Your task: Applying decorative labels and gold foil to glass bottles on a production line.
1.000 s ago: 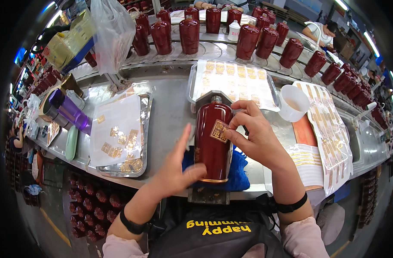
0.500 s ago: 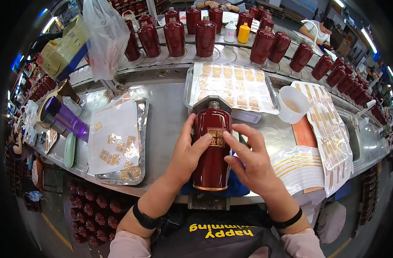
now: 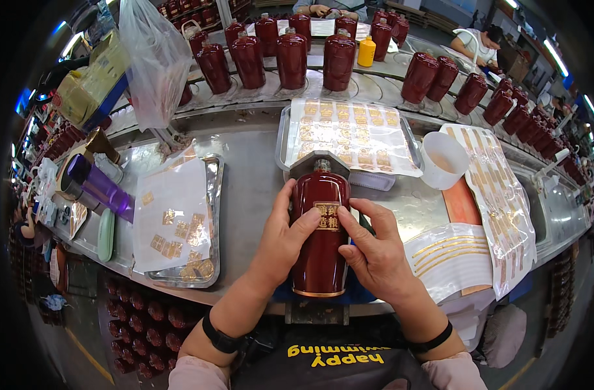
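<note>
A glossy dark red bottle (image 3: 318,266) stands in front of me, its glass neck against a grey angular holder (image 3: 303,160). A gold square label (image 3: 327,216) with raised characters sits on its upper front. My left hand (image 3: 280,237) grips the bottle's left side, with the thumb pressed on the label's left edge. On the other side my right hand (image 3: 378,253) touches the bottle, its index fingertip at the label's right edge and its thumb lower on the glass. Fingers behind the bottle are hidden. Blue cloth shows beneath the bottle.
Behind the bottle lies a tray (image 3: 283,133) with a sheet of gold labels (image 3: 342,130). A white tub (image 3: 445,159) and gold-strip sheets (image 3: 495,208) are at right. Loose labels lie on white paper (image 3: 157,224) at left, near a purple bottle (image 3: 108,192). Red bottles (image 3: 291,60) line a curved conveyor.
The conveyor bottles have shifted to the right, and the white bottle beside the yellow one is now out of sight. My hands stay on the red bottle, which appears slightly lower in view.
</note>
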Tool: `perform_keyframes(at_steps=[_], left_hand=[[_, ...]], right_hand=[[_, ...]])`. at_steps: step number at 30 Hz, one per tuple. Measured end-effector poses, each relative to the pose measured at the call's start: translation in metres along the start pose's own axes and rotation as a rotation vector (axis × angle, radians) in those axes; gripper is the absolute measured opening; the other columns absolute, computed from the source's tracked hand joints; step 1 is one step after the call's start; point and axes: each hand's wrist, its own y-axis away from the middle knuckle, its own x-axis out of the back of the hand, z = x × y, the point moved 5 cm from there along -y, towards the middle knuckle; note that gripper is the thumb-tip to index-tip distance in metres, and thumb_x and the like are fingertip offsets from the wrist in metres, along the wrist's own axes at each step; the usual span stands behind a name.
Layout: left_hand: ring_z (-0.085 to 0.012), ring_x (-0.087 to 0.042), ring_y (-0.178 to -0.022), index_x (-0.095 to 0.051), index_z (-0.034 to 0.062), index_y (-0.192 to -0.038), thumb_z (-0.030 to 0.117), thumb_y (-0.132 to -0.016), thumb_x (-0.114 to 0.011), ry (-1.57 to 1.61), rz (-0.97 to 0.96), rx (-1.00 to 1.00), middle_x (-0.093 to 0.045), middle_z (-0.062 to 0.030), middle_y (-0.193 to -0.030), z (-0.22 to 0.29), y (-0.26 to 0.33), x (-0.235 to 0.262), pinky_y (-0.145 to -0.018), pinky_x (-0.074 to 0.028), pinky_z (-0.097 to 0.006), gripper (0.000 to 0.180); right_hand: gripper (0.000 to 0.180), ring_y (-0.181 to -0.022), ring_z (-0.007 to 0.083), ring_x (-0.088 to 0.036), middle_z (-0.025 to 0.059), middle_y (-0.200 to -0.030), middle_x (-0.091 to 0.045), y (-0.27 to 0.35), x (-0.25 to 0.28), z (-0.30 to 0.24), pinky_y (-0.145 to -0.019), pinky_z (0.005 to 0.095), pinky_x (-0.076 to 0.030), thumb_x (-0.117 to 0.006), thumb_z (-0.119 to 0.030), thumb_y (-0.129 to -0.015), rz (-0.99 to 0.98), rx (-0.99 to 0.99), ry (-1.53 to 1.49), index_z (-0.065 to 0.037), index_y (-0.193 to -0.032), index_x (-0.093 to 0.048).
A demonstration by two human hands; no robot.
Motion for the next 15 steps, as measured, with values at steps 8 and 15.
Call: perform_keyframes(at_steps=[8, 15], left_hand=[[-0.0184, -0.048, -0.122, -0.016, -0.0091, -0.147, 0.023, -0.095, -0.061, 0.129, -0.017, 0.04, -0.044, -0.0169, -0.138, 0.0044, 0.0014, 0.0007, -0.103, -0.04, -0.031, 0.076], [-0.0181, -0.047, -0.122, -0.015, -0.0096, -0.147, 0.023, -0.095, -0.061, 0.065, -0.006, 0.026, -0.044, -0.0167, -0.138, -0.0015, -0.003, 0.0104, -0.103, -0.039, -0.03, 0.077]], right_hand=[[0.05, -0.114, 0.0397, -0.049, 0.0223, -0.127, -0.048, -0.0012, -0.0052, -0.0018, -0.096, 0.0452, -0.044, -0.071, -0.013, -0.082, -0.003, -0.01, -0.012, -0.003, -0.129, -0.057], [0.049, -0.11, 0.0372, -0.054, 0.0227, -0.124, -0.052, -0.005, -0.0073, -0.0019, -0.092, 0.042, -0.047, -0.068, -0.008, -0.084, 0.042, -0.042, -0.007, -0.002, -0.131, -0.054]])
